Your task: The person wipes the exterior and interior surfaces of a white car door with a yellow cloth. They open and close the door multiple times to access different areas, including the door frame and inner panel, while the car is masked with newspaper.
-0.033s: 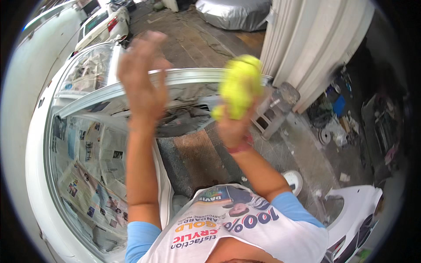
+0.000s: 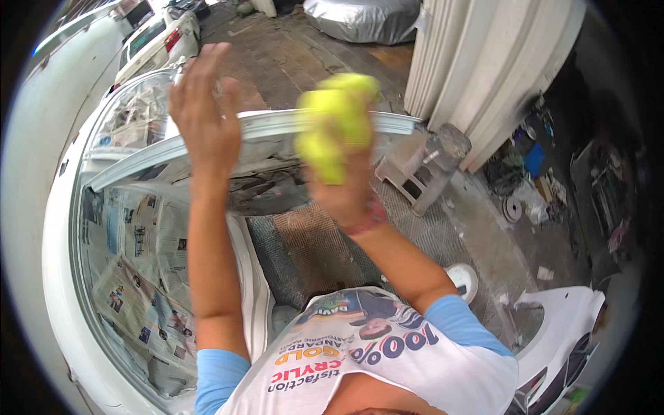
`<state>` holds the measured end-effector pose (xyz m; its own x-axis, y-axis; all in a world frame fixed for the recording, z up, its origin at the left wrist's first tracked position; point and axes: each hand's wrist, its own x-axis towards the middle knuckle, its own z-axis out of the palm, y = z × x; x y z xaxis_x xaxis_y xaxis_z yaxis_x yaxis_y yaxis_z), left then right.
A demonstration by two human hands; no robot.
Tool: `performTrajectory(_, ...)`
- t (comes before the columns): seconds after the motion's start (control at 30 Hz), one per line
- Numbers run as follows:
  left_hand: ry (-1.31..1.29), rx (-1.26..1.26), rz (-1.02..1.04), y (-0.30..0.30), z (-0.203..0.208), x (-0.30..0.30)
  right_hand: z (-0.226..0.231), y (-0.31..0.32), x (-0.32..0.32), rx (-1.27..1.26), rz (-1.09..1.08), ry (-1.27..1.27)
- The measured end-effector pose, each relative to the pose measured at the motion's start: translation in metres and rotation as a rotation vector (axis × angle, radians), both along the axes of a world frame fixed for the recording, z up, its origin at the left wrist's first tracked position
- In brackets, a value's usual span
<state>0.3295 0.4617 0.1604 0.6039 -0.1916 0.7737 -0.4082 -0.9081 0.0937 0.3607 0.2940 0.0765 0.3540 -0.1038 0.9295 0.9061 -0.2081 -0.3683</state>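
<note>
My right hand grips a bunched bright yellow cloth, blurred by motion, above the top frame of an opened white car door. Whether the cloth touches the frame I cannot tell. My left hand is raised over the left part of the same frame, fingers stretched out, holding nothing. Left of my left forearm, newspaper sheets lie behind the white-framed car opening.
A grey step stool stands beyond the door's right end, near a pale corrugated panel. A white bumper lies at lower right. A silver-covered car and a white car are farther off.
My right hand has swept left with the yellow cloth along the door frame. My left hand has shifted slightly left and up, its fingers showing more sharply.
</note>
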Motion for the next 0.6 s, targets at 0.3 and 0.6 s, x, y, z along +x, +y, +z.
performTrajectory(0.3,0.423,0.169,0.830,0.042,0.026,0.053,-0.048,-0.048,0.045,-0.447,-0.150,0.026)
performTrajectory(0.6,0.635,0.133,0.882,0.052,0.028,0.085,-0.126,-0.191,0.089,0.146,-0.216,0.565)
